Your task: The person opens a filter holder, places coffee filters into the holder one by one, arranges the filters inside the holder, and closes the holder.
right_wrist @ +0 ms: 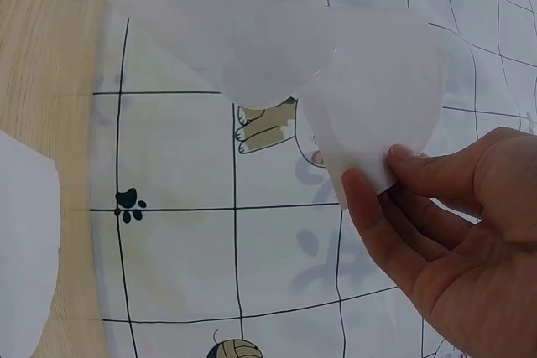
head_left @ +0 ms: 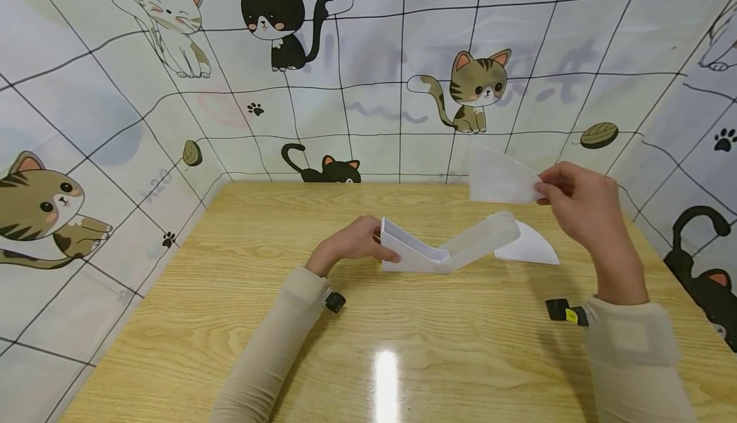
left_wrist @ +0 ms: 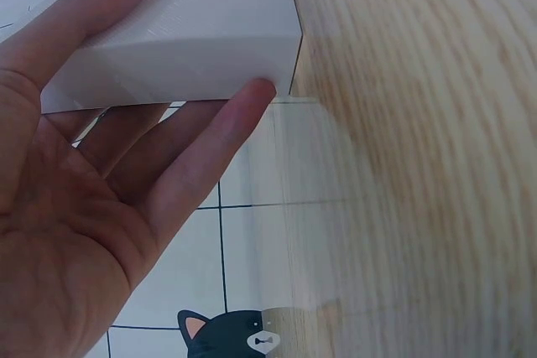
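Observation:
My left hand (head_left: pixel 358 239) grips the left end of a white box (head_left: pixel 417 258) standing on the table. In the left wrist view the thumb lies on one face of the box (left_wrist: pixel 193 14) and the fingers reach along another side. A translucent flap (head_left: pixel 482 239) slants up and to the right from the box. Above and right of it, my right hand (head_left: pixel 581 202) pinches a thin white paper piece (head_left: pixel 501 178) with one curved edge by its corner. In the right wrist view, thumb and fingertips hold that paper piece (right_wrist: pixel 382 98) at its lower end.
A second white paper piece (head_left: pixel 528 245) with a curved edge lies on the wooden table (head_left: pixel 288 346), partly behind the flap. A cat-patterned cloth (head_left: pixel 374 45) with grid lines stands behind the table and along both sides.

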Demonstrator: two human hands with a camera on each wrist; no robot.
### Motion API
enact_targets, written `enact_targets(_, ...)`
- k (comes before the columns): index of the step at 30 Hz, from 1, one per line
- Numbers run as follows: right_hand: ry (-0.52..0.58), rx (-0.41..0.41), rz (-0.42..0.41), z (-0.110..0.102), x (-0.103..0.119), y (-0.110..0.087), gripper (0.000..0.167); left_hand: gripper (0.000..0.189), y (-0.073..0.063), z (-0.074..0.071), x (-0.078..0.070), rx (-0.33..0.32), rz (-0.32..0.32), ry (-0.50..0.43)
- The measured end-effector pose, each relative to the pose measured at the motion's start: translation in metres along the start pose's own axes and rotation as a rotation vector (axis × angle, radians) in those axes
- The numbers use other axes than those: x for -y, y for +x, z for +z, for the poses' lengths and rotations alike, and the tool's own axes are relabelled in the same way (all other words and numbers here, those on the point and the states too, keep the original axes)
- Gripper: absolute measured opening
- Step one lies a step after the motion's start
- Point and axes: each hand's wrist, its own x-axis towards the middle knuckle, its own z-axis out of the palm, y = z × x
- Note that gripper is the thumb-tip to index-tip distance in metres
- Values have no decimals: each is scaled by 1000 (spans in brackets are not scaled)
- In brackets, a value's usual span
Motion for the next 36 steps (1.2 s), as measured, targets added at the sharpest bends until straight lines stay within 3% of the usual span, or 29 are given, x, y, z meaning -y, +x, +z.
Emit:
enact_targets(16, 16, -34, -63, 1, 13, -4, 17, 37, -2, -2, -2, -7, -3, 19)
enact_targets(36, 59, 12, -112, 10, 24, -8, 13, 36, -2, 0, -2, 0, 7, 24)
